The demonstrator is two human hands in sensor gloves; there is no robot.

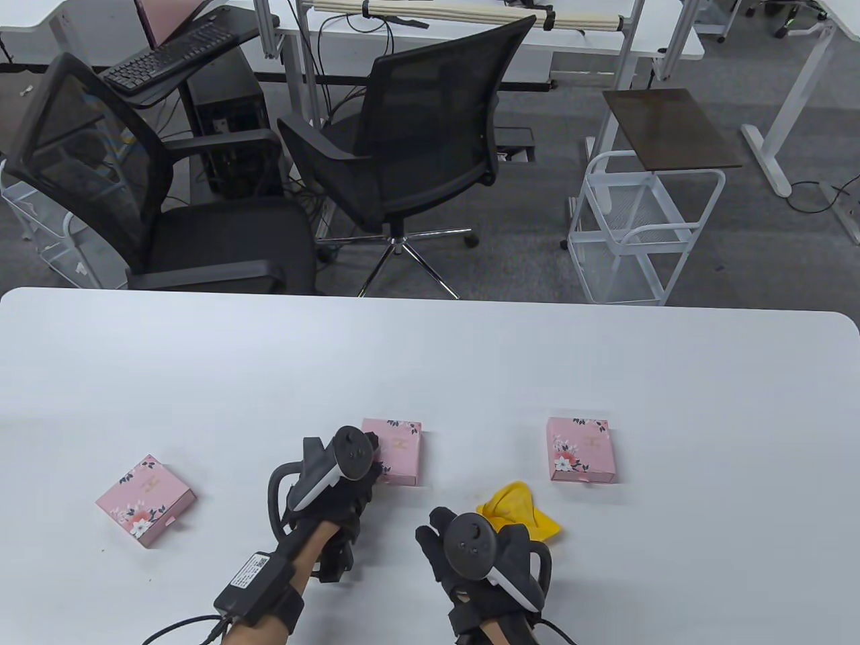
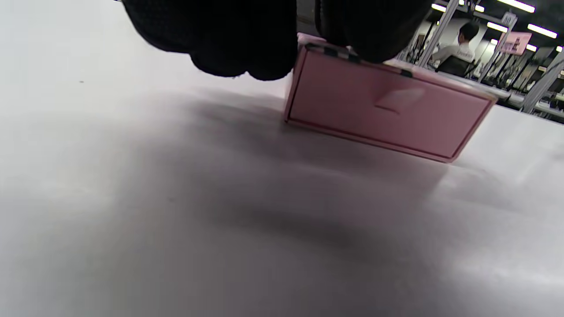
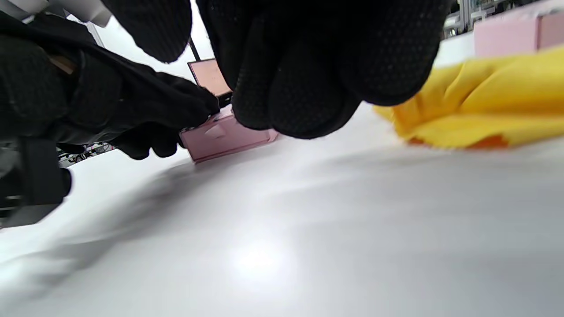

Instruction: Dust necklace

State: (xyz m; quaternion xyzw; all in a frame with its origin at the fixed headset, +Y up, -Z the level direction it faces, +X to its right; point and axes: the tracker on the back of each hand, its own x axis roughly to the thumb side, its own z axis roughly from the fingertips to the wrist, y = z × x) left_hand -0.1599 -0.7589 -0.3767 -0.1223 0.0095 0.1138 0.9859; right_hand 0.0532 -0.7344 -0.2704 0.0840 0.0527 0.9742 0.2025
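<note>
From the table view, the left hand [image 1: 336,494] reaches the middle pink box [image 1: 396,450] near the tabletop's [image 1: 430,356] front edge; the necklace is probably inside, unseen. In the left wrist view, its fingers [image 2: 246,48] touch the box top, so hold it firmly before sliding the drawer. In the right wrist view, the right hand [image 3: 308,66] hovers with curled, empty fingers beside the yellow cloth [image 3: 480,105].

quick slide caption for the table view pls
Left hand touches the middle pink box of three on a white table; right hand hovers beside a yellow cloth.
</note>
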